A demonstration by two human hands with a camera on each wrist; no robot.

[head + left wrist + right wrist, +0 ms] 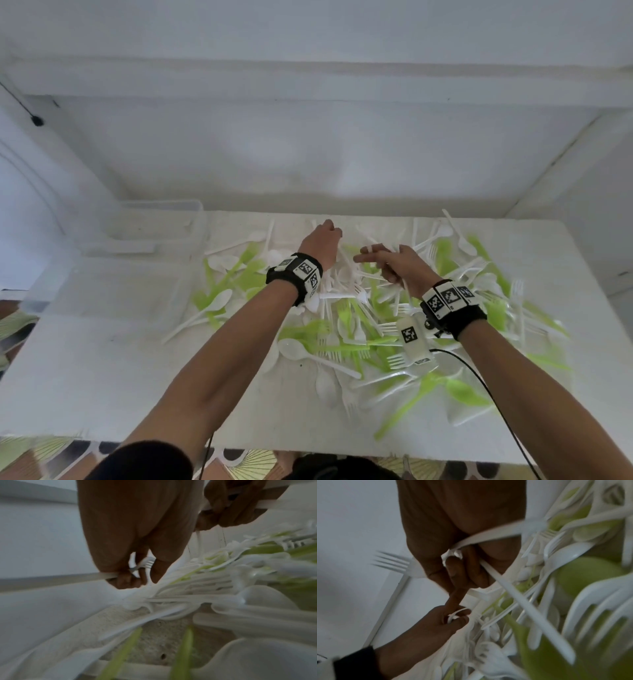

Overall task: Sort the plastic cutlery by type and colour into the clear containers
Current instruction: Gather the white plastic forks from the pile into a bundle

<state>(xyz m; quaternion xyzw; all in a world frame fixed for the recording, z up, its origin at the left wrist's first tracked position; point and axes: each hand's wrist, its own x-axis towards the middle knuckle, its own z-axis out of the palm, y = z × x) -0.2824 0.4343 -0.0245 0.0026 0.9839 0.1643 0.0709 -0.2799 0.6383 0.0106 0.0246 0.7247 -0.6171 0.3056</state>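
My left hand (320,245) pinches a white plastic fork (145,563) and my right hand (399,265) holds thin white plastic cutlery handles (508,586), gathering whites above the mixed pile (359,329) on the surface (102,359) for the clear plastic containers (154,222).

A white table (102,370) with a slightly rough, speckled top stood pushed against a plain white wall (308,154). A horizontal ledge or moulding (308,73) ran across the wall higher up. At the upper left a thin black cable (20,102) hung down to a small dark end. Below the table's near edge showed a floor covering (51,455) patterned in yellow-green fans and dark shapes. The light was soft and even.
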